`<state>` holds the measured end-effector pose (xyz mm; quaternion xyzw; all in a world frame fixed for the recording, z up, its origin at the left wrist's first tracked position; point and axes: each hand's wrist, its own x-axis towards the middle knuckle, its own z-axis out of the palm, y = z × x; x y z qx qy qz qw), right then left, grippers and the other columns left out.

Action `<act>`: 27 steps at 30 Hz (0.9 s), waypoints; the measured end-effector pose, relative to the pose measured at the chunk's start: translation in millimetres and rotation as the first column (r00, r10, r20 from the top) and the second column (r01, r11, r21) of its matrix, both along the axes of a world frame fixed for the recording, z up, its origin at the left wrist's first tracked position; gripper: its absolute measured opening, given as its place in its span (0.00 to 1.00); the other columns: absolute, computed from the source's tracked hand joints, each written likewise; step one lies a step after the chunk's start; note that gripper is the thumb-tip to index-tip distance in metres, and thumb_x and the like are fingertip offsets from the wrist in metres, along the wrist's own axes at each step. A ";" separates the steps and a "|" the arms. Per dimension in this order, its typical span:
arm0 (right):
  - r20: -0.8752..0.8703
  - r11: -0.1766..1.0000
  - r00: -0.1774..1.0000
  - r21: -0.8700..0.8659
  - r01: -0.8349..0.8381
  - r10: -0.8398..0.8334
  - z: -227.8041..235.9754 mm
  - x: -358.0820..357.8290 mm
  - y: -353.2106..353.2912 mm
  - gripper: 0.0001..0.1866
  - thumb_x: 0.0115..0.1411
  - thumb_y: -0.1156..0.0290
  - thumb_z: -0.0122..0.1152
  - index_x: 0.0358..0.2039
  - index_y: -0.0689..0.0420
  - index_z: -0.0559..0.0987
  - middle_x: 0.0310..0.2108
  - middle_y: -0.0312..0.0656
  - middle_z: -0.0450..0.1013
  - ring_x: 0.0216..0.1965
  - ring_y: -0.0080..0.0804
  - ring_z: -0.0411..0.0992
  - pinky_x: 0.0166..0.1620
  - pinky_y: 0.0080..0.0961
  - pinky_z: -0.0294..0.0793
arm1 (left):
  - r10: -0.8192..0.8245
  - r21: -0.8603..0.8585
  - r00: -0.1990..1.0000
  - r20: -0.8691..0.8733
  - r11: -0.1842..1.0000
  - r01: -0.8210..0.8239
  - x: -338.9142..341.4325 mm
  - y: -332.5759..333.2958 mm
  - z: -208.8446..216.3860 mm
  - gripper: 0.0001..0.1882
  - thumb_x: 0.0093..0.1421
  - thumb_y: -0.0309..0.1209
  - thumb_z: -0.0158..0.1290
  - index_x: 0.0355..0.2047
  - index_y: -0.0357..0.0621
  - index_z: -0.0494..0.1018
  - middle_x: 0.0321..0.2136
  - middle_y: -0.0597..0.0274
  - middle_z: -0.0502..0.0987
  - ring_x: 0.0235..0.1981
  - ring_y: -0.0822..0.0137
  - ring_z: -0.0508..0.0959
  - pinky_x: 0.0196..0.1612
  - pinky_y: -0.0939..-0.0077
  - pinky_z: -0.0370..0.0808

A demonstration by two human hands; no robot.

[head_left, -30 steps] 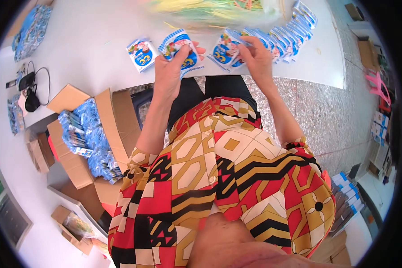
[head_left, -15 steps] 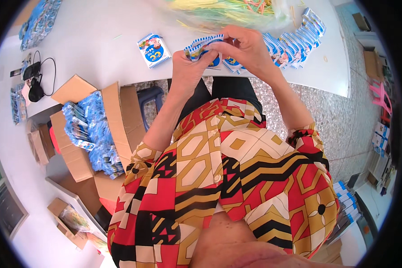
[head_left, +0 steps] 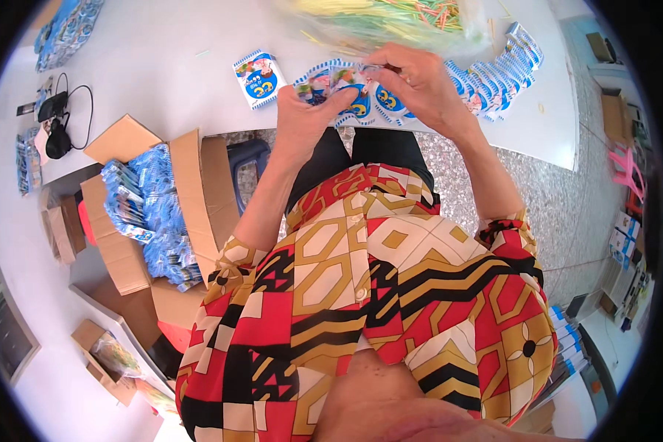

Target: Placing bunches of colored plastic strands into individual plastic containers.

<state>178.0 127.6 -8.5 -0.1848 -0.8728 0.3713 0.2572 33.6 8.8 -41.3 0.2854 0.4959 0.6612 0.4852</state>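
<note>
At the table's near edge, both hands are at a blue-and-white printed packet (head_left: 350, 79). My left hand (head_left: 307, 118) is closed on the left part of it, the thumb lying across its front. The fingers of my right hand (head_left: 420, 82) pinch its upper right edge, partly hiding it. A row of similar packets (head_left: 486, 87) runs from beneath my right hand toward the back right, overlapping; whether they are joined is hard to tell. To the left of my hands, a single thick blue-and-white packet (head_left: 258, 79) lies flat on the table.
A clear plastic bag of yellow, green and red thin sticks (head_left: 398, 22) lies on the white table (head_left: 177, 66). An open cardboard box (head_left: 199, 177) full of blue packets stands at the left, beside a blue stool (head_left: 244, 166). A black cable with a device (head_left: 59, 144) lies at the table's left.
The packet has been spread wider between my hands, showing more of its printed face. My right hand has shifted slightly right and down. The picture has shifted a little.
</note>
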 end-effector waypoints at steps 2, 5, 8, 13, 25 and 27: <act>0.003 1.000 1.000 -0.002 0.012 -0.012 0.0 0.4 -1.4 0.09 0.56 0.74 0.59 0.37 0.62 0.76 0.28 0.40 0.73 0.26 0.21 0.67 0.29 0.18 0.67 | 0.038 0.016 0.997 0.063 0.999 -0.039 -0.1 1.5 4.6 0.13 0.48 0.22 0.62 0.34 0.31 0.75 0.29 0.58 0.79 0.29 0.73 0.78 0.34 0.80 0.77; 0.010 0.999 0.999 -0.029 0.038 -0.038 8.1 1.9 -1.7 0.11 0.54 0.75 0.60 0.39 0.60 0.76 0.33 0.39 0.73 0.26 0.20 0.67 0.29 0.18 0.68 | 0.046 0.017 0.994 0.096 0.999 -0.047 -0.6 3.0 6.9 0.14 0.45 0.20 0.63 0.34 0.31 0.75 0.29 0.57 0.79 0.28 0.72 0.78 0.34 0.78 0.78; -0.041 0.997 0.997 0.006 0.072 -0.072 28.7 0.4 -6.6 0.13 0.51 0.77 0.62 0.39 0.57 0.77 0.38 0.38 0.73 0.27 0.20 0.66 0.29 0.18 0.68 | 0.082 0.030 0.991 0.109 0.996 -0.086 -1.9 5.1 3.4 0.14 0.46 0.20 0.63 0.34 0.30 0.75 0.29 0.56 0.79 0.28 0.72 0.78 0.33 0.79 0.78; -0.097 0.973 0.995 0.230 0.013 0.009 36.7 4.4 -7.4 0.13 0.49 0.77 0.64 0.38 0.56 0.77 0.39 0.39 0.72 0.30 0.26 0.70 0.30 0.20 0.71 | 0.123 -0.017 0.991 0.060 0.992 -0.122 2.4 8.0 6.6 0.12 0.44 0.20 0.64 0.30 0.33 0.75 0.27 0.60 0.78 0.26 0.75 0.77 0.31 0.81 0.75; -0.014 0.938 0.987 0.312 -0.150 0.163 41.1 -11.8 -5.5 0.04 0.52 0.73 0.61 0.29 0.58 0.76 0.28 0.39 0.72 0.25 0.34 0.72 0.28 0.24 0.71 | 0.115 0.044 0.993 -0.028 0.993 -0.113 1.9 6.8 4.1 0.07 0.47 0.19 0.60 0.29 0.37 0.77 0.25 0.69 0.76 0.24 0.81 0.71 0.26 0.85 0.67; -0.066 0.965 0.987 0.231 -0.126 0.144 42.4 -12.0 9.9 0.05 0.53 0.73 0.60 0.29 0.59 0.76 0.29 0.38 0.73 0.25 0.30 0.71 0.28 0.22 0.70 | 0.120 0.085 0.992 0.047 0.989 -0.124 4.3 10.5 9.9 0.08 0.47 0.19 0.60 0.31 0.36 0.77 0.28 0.66 0.78 0.26 0.79 0.74 0.30 0.84 0.71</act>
